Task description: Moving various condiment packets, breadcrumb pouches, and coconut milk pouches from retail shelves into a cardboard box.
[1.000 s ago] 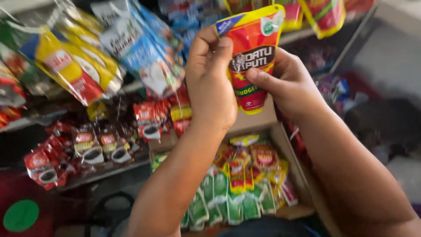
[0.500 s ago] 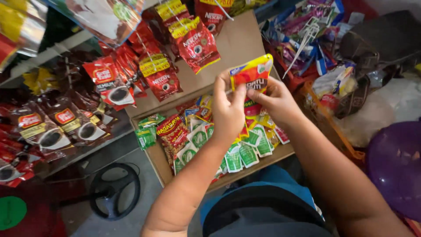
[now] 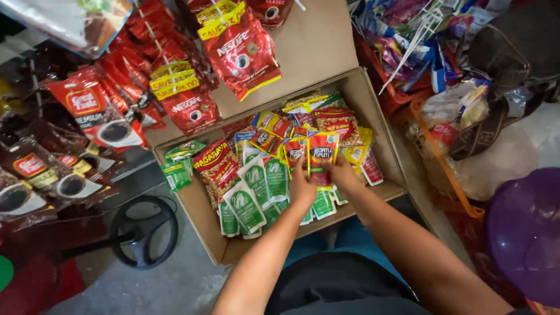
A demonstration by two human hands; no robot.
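Red-and-yellow sachet (image 3: 321, 153) stands upright between both hands, the left hand (image 3: 302, 188) pinching its left edge and the right hand (image 3: 344, 175) its right edge, fingers closed on it. It sits low over the middle of the cardboard box (image 3: 192, 201), above green-and-white sachets (image 3: 256, 189) along the near edge. Red coffee pouches (image 3: 242, 49) hang above the far edge. Grey concrete floor (image 3: 169, 286) lies below, a black ring base (image 3: 144, 230) by the near left corner.

Glossy plastic pouch (image 3: 321, 153); matt brown cardboard box (image 3: 373, 116).
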